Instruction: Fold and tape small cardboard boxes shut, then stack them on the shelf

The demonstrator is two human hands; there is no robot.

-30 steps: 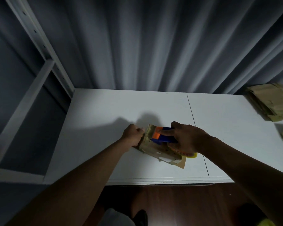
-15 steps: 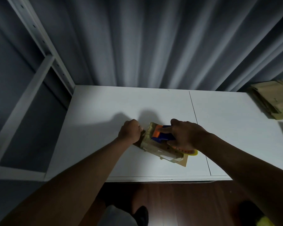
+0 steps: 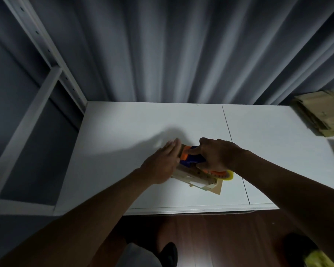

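A small brown cardboard box (image 3: 196, 176) lies on the white table (image 3: 124, 135), a flap sticking out at its near right corner. My right hand (image 3: 218, 155) grips an orange and blue tape dispenser (image 3: 191, 156) pressed on top of the box, its yellowish tape roll (image 3: 228, 175) showing behind the hand. My left hand (image 3: 163, 163) lies flat with fingers stretched against the box's left end. The box's top is mostly hidden by both hands.
A stack of flat cardboard blanks (image 3: 322, 114) sits at the table's far right. A white metal shelf frame (image 3: 27, 116) stands left of the table. Grey curtains hang behind. Dark wood floor and my shoes show below the table's front edge.
My left hand went from a closed fist at the box's left end to flat, stretched fingers pressing there. The right hand and dispenser stayed on the box.
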